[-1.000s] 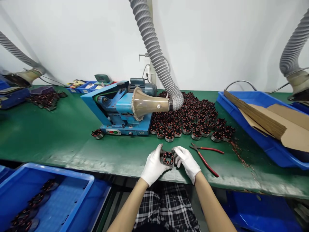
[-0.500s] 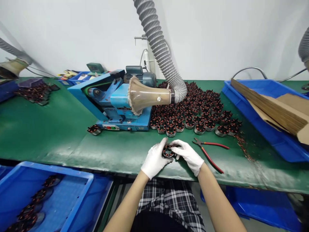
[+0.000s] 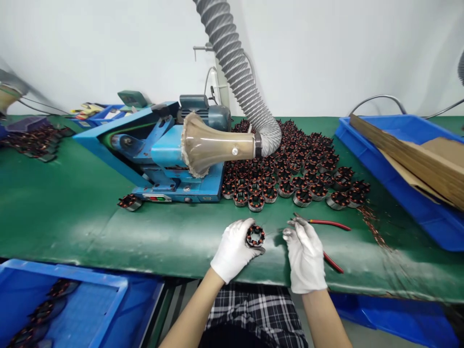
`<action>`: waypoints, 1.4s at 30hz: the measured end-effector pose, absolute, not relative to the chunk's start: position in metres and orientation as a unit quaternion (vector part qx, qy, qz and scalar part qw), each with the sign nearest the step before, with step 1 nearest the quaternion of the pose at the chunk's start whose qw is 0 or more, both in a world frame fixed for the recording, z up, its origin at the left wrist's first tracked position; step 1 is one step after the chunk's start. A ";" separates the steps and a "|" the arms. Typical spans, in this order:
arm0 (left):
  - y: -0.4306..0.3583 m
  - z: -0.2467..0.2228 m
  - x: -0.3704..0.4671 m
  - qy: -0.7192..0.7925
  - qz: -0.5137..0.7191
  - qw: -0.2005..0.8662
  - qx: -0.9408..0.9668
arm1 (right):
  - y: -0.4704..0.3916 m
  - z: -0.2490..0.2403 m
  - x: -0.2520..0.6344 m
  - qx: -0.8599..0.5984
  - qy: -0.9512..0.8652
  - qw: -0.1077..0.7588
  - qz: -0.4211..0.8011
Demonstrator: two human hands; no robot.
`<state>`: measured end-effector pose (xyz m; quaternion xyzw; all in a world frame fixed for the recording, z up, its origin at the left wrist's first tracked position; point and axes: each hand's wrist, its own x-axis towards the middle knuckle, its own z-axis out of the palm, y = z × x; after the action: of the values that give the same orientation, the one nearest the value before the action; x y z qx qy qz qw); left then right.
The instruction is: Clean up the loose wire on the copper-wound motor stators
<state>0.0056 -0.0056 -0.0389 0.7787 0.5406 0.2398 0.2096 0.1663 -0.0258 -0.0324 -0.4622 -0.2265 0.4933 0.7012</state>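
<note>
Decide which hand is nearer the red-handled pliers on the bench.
Right. The right hand lies over the pliers, fingers at their head; the left hand sits further left, holding a stator.

The left hand [image 3: 234,249] and right hand [image 3: 306,253] wear 2 white knit gloves ending at the wrists; forearms are bare. Black-and-white checked cloth [image 3: 250,309] covers the lap.

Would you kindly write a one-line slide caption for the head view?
Gloved left hand holds a wound stator while the right hand rests over red-handled pliers.
</note>
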 end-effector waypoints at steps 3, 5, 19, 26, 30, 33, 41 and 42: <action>-0.006 -0.041 0.004 0.530 0.245 0.194 0.789 | -0.041 -0.028 0.163 -0.545 -0.485 0.612 0.305; -0.007 -0.042 0.001 0.521 0.239 0.174 0.801 | -0.046 -0.025 0.155 -0.535 -0.686 0.447 0.210; -0.005 -0.038 0.004 0.550 0.227 0.156 0.788 | -0.044 -0.047 0.161 -0.505 -0.764 0.382 0.122; -0.004 -0.033 0.005 0.549 0.229 0.188 0.782 | -0.020 -0.045 0.189 -0.625 -0.705 0.310 0.126; -0.007 -0.039 0.003 0.536 0.239 0.173 0.791 | -0.015 -0.040 0.205 -0.661 -0.652 0.347 0.131; -0.010 -0.042 0.000 0.524 0.249 0.151 0.800 | -0.020 -0.040 0.205 -0.636 -0.661 0.367 0.157; -0.010 -0.042 -0.004 0.484 0.259 0.079 0.832 | -0.024 -0.041 0.196 -0.619 -0.650 0.396 0.195; -0.010 -0.041 -0.002 0.466 0.266 0.065 0.841 | -0.025 -0.042 0.198 -0.623 -0.644 0.396 0.201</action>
<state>-0.0023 -0.0102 -0.0409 0.8415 0.4658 0.2661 0.0645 0.1977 -0.0246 -0.0423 -0.6227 -0.6440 0.2013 0.3961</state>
